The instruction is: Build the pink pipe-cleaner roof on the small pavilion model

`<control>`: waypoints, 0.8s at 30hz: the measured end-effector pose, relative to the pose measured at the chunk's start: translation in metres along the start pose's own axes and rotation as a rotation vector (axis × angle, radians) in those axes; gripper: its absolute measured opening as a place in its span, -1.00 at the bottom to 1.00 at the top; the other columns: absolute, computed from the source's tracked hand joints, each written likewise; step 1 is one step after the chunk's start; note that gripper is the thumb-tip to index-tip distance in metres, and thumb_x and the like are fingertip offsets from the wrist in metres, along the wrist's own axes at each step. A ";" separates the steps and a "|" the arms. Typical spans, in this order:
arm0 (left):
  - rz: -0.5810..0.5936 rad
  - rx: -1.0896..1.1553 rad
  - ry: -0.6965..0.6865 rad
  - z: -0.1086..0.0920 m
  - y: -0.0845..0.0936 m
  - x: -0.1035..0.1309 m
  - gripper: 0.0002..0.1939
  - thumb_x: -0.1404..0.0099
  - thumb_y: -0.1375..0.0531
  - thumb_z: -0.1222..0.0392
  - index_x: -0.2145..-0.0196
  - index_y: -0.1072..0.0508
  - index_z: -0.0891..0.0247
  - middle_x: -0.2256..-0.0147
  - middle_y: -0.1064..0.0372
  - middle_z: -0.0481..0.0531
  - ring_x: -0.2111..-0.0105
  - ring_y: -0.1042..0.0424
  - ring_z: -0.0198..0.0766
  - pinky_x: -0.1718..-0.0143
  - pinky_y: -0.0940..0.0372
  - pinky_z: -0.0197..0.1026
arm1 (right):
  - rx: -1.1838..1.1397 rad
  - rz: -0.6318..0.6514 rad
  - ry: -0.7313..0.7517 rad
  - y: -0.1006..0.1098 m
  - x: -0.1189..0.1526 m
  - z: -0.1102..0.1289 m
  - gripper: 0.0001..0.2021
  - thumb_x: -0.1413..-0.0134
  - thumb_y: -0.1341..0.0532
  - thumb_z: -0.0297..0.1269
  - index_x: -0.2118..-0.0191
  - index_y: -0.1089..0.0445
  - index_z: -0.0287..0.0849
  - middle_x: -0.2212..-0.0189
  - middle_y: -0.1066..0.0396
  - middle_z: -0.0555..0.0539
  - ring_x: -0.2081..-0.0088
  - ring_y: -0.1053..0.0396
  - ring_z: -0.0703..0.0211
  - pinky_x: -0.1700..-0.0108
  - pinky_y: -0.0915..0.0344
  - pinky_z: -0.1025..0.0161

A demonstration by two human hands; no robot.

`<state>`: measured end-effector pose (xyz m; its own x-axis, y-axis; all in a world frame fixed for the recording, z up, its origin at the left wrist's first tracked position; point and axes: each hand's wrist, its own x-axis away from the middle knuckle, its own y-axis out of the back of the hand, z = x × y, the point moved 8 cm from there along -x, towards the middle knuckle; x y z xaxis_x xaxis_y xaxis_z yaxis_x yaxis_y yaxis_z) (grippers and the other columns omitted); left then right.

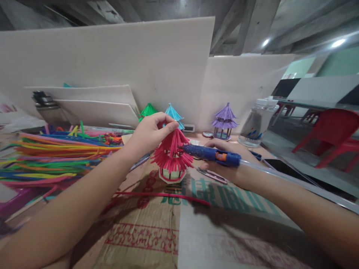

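A small red pavilion model [171, 158], made of pipe cleaners with a two-tiered roof and a pale base, stands before me. My left hand [151, 130] pinches the peak of its roof from above. Around a blue hot glue gun [211, 154] is my right hand [237, 172], its fingers partly hidden behind the tool. The gun's nozzle points left and meets the upper roof's right side, though exact contact is hard to make out. From its back end runs a long clear glue stick [291, 178]. A red pipe cleaner [165, 195] lies across the cardboard in front.
Bundles of coloured pipe cleaners [61, 149] cover the left side. Behind stand green [148, 109], blue [174, 112] and purple [225, 119] pavilions. Tweezers [214, 176], a clear water bottle [256, 123] and a dark phone [294, 172] are at right. A dark bottle [49, 110] stands back left.
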<state>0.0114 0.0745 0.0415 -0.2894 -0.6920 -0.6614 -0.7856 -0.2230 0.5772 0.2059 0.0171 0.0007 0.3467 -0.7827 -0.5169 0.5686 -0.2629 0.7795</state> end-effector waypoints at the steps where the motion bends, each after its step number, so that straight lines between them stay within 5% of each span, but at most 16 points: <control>1: 0.000 0.001 0.001 0.000 0.000 0.000 -0.70 -0.33 -0.19 -0.03 0.37 -0.50 0.27 0.52 -0.26 -0.10 0.52 -0.17 -0.35 0.45 -0.10 -0.26 | 0.009 0.003 -0.001 0.000 0.000 -0.001 -0.62 -0.01 -0.33 0.14 0.22 -0.43 -0.05 0.44 -0.43 0.01 0.39 -0.36 0.13 0.38 -0.15 0.27; 12: 0.004 0.001 0.012 0.002 0.001 0.000 -0.68 -0.33 -0.19 -0.05 0.37 -0.49 0.27 0.53 -0.25 -0.10 0.53 -0.16 -0.35 0.46 -0.08 -0.25 | -0.061 -0.002 -0.072 0.001 0.002 -0.001 -0.65 0.01 -0.35 0.11 0.26 -0.43 -0.04 0.52 -0.42 0.05 0.51 -0.32 0.20 0.46 -0.12 0.29; 24: 0.001 0.008 0.009 0.002 0.000 -0.001 -0.67 -0.32 -0.20 -0.07 0.37 -0.51 0.28 0.53 -0.26 -0.10 0.53 -0.15 -0.35 0.47 -0.08 -0.25 | 0.030 0.054 0.012 0.001 0.002 0.007 -0.67 -0.05 -0.32 0.08 0.22 -0.42 -0.06 0.51 -0.37 0.06 0.50 -0.25 0.23 0.41 -0.11 0.30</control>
<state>0.0101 0.0766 0.0409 -0.2850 -0.6983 -0.6566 -0.7895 -0.2175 0.5739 0.2016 0.0112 0.0027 0.3857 -0.7892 -0.4779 0.5260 -0.2375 0.8167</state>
